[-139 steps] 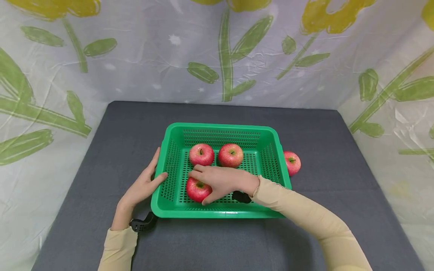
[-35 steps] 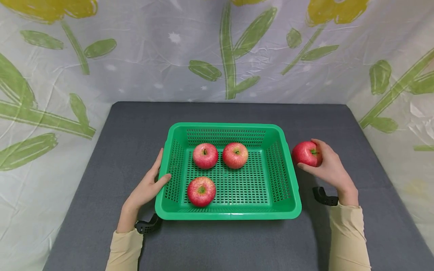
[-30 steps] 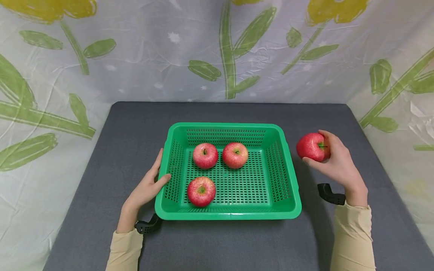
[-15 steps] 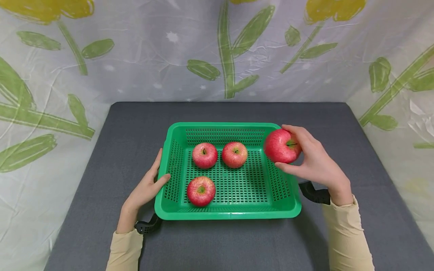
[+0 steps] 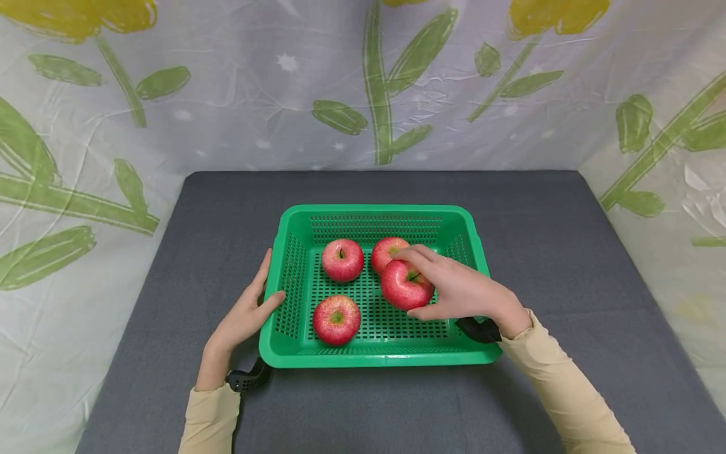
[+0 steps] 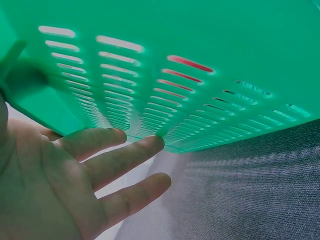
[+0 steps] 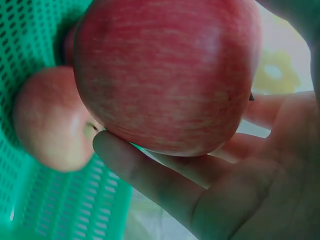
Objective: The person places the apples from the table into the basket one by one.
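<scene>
In the head view a green perforated plastic basket stands on a dark grey cloth. My right hand holds a red apple between thumb and fingers, over the basket's right half. The right wrist view shows that apple large, above a paler apple. Partly covered by the held fruit is an apple in the back row. Beside it sits another apple, and one more apple lies front left. My left hand grips the basket's left rim, thumb over it, fingers along the outer wall.
The grey cloth-covered table extends around the basket on all sides. A pale curtain with yellow flowers and green leaves hangs behind and at both sides. Each wrist wears a dark camera mount.
My right hand let go of the front-left apple, grasped the one right of the basket, lifted it and carried it left over the basket. My left hand has stayed at the rim.
</scene>
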Motion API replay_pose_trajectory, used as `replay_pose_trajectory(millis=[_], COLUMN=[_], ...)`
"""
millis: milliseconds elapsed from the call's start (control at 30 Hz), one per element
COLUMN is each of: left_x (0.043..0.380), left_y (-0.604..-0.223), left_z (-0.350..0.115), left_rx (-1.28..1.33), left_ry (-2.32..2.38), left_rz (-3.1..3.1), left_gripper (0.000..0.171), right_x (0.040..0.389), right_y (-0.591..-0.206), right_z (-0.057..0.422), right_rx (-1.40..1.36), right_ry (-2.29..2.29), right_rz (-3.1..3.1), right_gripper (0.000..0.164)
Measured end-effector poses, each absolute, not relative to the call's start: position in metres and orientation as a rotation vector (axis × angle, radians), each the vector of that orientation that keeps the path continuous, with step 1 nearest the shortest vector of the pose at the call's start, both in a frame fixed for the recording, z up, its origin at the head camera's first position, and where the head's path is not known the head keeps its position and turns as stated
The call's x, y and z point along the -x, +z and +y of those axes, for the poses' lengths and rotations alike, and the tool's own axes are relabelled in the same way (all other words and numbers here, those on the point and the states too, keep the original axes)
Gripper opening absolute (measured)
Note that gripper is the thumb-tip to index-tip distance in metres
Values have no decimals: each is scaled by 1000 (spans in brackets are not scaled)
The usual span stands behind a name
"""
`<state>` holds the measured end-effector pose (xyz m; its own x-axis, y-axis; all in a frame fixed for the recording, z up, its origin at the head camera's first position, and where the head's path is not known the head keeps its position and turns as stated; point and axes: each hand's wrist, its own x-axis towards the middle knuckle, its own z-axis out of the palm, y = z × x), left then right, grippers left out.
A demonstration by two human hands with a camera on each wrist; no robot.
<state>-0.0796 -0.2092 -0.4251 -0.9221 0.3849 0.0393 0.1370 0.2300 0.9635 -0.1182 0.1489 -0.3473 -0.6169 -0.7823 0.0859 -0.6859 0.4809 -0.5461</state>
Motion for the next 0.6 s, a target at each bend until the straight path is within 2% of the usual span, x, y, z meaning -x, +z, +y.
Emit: replay_pose_trajectory(millis=[367,600], left_x=[80,81], left_y=[-428,-428], left_z=[-211,-211], left_rx=[-504,-534], left_ry=[1760,1770], left_rz=[2284,2279], left_gripper=[73,71], right_x=[119,120], right_y=[-366,-375], right_z=[127,122], right_rx=[1362,1314], right_ry=[-695,-593], right_rz=[2415,2389], right_gripper=[70,68])
